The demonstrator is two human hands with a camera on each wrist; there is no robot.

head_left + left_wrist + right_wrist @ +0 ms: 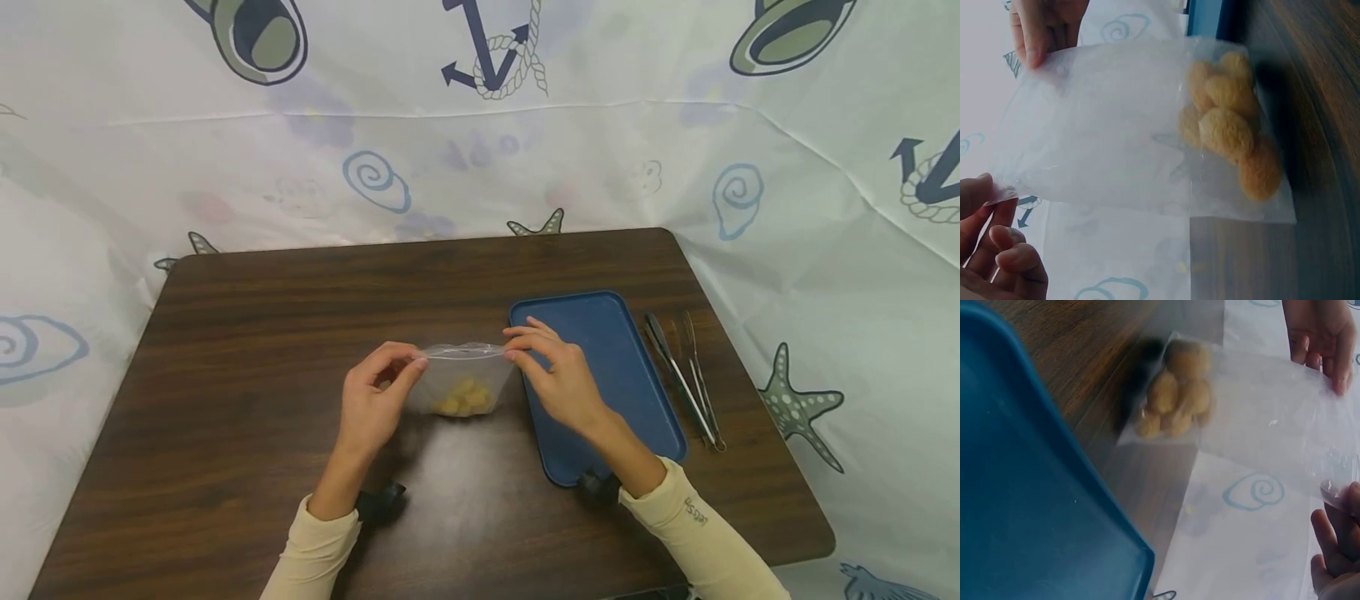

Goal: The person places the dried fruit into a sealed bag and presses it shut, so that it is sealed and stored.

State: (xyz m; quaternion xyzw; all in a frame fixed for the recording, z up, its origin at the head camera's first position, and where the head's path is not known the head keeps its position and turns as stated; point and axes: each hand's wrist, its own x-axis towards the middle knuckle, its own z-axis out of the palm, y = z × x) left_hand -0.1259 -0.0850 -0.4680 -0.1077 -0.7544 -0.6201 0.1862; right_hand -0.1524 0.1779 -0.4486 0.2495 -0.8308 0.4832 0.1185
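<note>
A clear zip-top bag [435,379] is held upright by both hands, a top corner in each. Several rounded, golden-brown, wrinkled pieces [1229,132] lie at its bottom; their exact kind is unclear. My left hand [371,400] pinches the left corner between thumb and fingers. At the right corner, my right hand [562,379] pinches the bag's edge, its other fingers spread. Stretched between them, the zip edge [465,352] runs nearly straight; whether it is sealed cannot be told. In the right wrist view the bag's bottom [1172,394] is close to the tabletop.
A blue tray [600,375] lies on the dark wooden table [225,400], just right of the bag and partly under the right hand. Metal tongs [678,379] and another slim metal utensil [697,375] lie beyond its right edge. A printed sheet [450,167] hangs behind the table.
</note>
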